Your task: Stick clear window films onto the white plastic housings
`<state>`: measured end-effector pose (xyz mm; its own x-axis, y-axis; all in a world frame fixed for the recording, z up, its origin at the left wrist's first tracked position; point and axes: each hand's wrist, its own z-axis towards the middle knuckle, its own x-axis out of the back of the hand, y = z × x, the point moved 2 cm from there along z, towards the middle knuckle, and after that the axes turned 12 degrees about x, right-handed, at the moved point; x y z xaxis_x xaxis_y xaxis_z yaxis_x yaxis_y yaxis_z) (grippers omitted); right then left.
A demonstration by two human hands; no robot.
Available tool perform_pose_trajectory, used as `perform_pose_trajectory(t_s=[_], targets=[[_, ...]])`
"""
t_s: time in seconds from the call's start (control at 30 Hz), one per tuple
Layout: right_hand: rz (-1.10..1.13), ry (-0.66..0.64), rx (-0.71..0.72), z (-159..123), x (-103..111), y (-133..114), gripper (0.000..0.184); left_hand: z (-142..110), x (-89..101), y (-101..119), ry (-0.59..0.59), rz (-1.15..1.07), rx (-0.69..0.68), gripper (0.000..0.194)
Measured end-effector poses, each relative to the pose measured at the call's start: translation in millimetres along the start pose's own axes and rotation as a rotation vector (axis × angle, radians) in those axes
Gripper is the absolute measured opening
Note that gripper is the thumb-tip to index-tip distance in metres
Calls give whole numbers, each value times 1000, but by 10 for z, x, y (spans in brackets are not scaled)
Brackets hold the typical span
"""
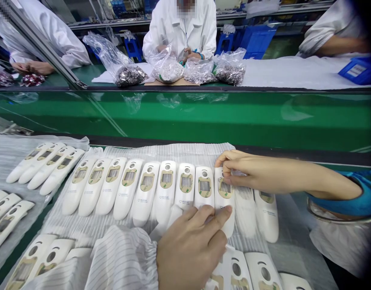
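Right of centre: steady white casing [223,200] lightly with loosely spread, unladen left hand [193,245] and half-curled right hand [241,168]; cannot confirm latter's grip.

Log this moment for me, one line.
Left hand: at lower part of white casing | Right hand: at its upper part | Nearby: row of similar casings, white sheet beneath

Casings [166,199] lie in a row on a sheet [185,149], others to its left and in front; behind the row stands a panel [185,117]. Beyond that, bags [131,75] sit along a bench [85,72]; behind them, a person [200,32]; far right, a bin [359,71].
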<state>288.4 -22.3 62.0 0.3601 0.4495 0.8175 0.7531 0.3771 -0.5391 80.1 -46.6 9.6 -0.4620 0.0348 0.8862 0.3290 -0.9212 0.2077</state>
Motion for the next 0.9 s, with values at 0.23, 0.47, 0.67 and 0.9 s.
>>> perform_pose_trajectory(t_s=[0.23,0.47,0.67,0.9], targets=[[-59,19,-3,21,-25,2,27,-6,-3,12,-4,4,4,21],[-62,21,-20,22,-24,-17,28,-22,-15,0,2,4,9,21],[-50,19,-70,48,-24,-35,28,-7,-17,3,-6,7,9,18],[-52,23,-119,52,-42,-40,28,-22,-7,15,-10,13,12,20]])
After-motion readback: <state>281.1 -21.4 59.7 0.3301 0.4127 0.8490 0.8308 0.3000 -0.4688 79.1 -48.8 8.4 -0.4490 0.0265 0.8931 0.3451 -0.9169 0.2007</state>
